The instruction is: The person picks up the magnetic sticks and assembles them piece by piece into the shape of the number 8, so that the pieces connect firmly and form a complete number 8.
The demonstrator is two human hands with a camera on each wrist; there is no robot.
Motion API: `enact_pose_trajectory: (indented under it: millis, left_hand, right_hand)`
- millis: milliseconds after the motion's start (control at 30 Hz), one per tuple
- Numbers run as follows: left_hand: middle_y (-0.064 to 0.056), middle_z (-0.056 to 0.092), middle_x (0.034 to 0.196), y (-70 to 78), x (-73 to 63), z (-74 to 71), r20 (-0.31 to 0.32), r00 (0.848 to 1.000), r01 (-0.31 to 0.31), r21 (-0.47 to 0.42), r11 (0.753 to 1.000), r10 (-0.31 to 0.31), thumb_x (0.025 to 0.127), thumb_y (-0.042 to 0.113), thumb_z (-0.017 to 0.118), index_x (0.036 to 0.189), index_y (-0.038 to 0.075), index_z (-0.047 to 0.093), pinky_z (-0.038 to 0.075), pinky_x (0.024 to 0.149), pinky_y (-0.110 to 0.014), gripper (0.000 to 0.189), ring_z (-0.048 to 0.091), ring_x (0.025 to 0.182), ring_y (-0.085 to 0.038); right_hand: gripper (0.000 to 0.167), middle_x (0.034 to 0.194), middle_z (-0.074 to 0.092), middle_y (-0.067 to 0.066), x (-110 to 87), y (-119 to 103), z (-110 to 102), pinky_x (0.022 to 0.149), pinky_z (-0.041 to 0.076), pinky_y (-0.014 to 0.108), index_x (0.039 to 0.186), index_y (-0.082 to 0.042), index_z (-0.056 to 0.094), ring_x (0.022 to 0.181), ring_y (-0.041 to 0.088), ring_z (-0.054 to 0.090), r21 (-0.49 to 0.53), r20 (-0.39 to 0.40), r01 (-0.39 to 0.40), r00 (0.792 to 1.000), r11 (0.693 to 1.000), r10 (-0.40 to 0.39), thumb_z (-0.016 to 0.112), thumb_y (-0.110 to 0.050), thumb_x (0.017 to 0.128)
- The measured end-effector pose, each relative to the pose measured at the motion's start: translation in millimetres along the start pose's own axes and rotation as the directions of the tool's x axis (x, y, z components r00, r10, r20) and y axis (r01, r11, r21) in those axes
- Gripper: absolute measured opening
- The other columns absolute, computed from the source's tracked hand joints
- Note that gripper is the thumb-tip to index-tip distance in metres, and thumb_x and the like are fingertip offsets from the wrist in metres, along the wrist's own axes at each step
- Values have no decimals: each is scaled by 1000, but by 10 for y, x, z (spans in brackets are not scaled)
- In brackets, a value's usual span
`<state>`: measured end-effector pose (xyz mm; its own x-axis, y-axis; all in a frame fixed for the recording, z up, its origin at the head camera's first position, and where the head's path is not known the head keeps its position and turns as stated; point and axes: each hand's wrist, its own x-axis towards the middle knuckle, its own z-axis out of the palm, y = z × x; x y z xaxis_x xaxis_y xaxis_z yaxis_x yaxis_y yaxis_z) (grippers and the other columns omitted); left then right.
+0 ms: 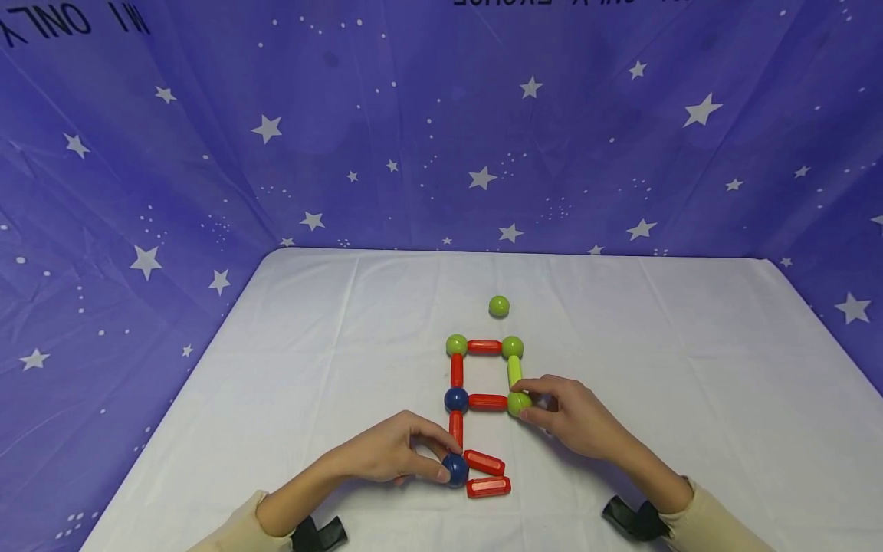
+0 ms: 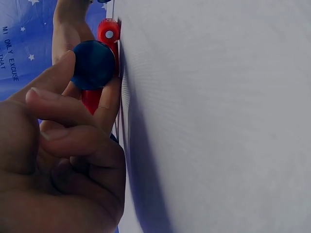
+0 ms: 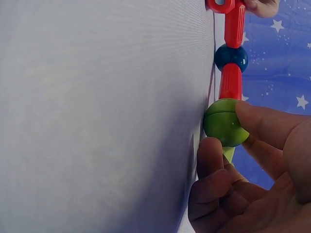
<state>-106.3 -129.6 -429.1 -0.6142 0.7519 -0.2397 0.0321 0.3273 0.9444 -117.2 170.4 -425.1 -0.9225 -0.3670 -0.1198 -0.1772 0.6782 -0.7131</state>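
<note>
A flat frame of magnetic rods and balls lies on the white table. My left hand pinches the lower blue ball between thumb and fingers, at the near end of a red rod. Above it sits another blue ball, joined by a red rod to a green ball. That green ball is pinched by my right hand, with a light green rod running up from it. Two green balls and a red rod form the far side.
Two loose red rods lie just right of the lower blue ball. A single green ball stands beyond the frame. Behind the white tablecloth hangs a purple cloth with stars.
</note>
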Motion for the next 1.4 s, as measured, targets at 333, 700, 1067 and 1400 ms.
enact_pose_trajectory:
  millis: [333,700,1067,1400]
  left_hand:
    - [1,71,96,-20,3,13,-5,1000,-11,16,1000,12,86,17,78,108,16,73,43,48,-20,23,54,54,-9]
    - [11,70,95,8,-7,42,-27,999,-32,109,994,35,86,17,78,109,17,73,45,92,-29,23,63,94,-8]
    - [11,69,96,-25,3,39,-27,999,-29,120,992,32,86,19,78,109,19,74,45,67,-21,24,56,70,-6]
    - [10,68,95,-17,4,38,-28,999,-29,130,991,32,85,20,79,108,20,74,39,57,-19,23,47,57,-6]
  right_hand:
    - [33,94,62,-9,5,-9,8,66,45,29,120,-17,71,80,16,51,-4,-11,-27,1000,1000,27,76,-17,87]
    - [32,94,62,-8,-5,-12,-10,65,44,27,120,-15,70,79,16,51,17,0,6,1000,1000,-6,75,-19,89]
    - [33,93,61,-7,-14,18,-6,64,43,27,120,-15,70,78,16,50,12,-3,32,999,999,-32,75,-20,88]
    - [33,95,62,-7,-16,6,-1,65,44,27,120,-15,70,79,16,50,12,-6,17,1000,1000,-17,75,-19,88]
